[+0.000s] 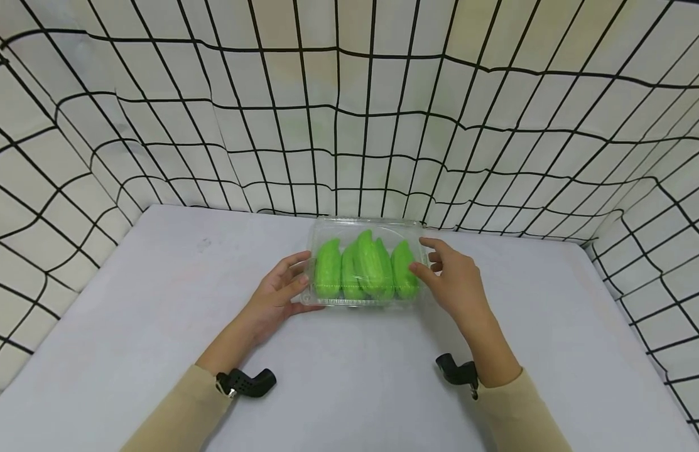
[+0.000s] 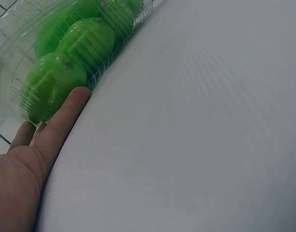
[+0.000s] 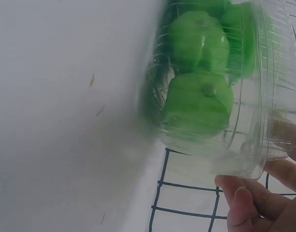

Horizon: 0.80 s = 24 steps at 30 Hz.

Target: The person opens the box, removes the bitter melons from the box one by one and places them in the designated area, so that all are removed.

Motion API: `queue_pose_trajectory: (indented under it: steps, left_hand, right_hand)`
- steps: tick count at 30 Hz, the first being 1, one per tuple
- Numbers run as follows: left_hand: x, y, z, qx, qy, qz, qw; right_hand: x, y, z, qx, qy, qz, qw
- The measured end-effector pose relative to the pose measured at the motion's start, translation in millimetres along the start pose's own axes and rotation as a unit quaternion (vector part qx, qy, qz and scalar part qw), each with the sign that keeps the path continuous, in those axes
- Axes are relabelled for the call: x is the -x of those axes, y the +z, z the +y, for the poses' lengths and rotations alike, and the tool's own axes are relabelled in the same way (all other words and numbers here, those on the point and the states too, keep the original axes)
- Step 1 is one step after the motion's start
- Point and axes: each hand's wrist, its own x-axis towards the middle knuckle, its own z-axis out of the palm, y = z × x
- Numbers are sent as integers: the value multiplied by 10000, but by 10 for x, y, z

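A clear plastic clamshell container (image 1: 357, 222) sits toward the back of the white table, its lid over several green, elongated vegetables (image 1: 372, 263) standing side by side. My left hand (image 1: 274, 294) grips the container's left end, thumb against the side and one finger along the bottom front edge. That low finger shows close to the tabletop in the left wrist view. On the opposite end, my right hand (image 1: 458, 281) holds the rim, with the thumb over the right side and the index finger toward the back corner. The right wrist view shows fingertips (image 3: 230, 182) right at the rim.
The white tabletop (image 1: 349, 383) spreads out in front of the container. Black grid netting (image 1: 338, 113) over pale walls rises behind the table and along both sides. A black wrist camera (image 1: 247, 382) is strapped on the left wrist, another camera (image 1: 456, 370) on the right.
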Motion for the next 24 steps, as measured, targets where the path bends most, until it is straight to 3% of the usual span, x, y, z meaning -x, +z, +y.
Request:
queue_pose_trajectory:
  steps: [8,18,24]
  left_hand:
    - [12,8,37,7,17,-19,10000]
    - [18,9,38,-73,-6,-10,10000]
    - [27,14,38,-71,-17,15,10000]
  right_hand:
    - [11,-3,-39,180,-64,-20,9998]
    - [-22,-24,21,-222,236,-217,9992]
    - [-23,-9,24,-447,238,-26,9987]
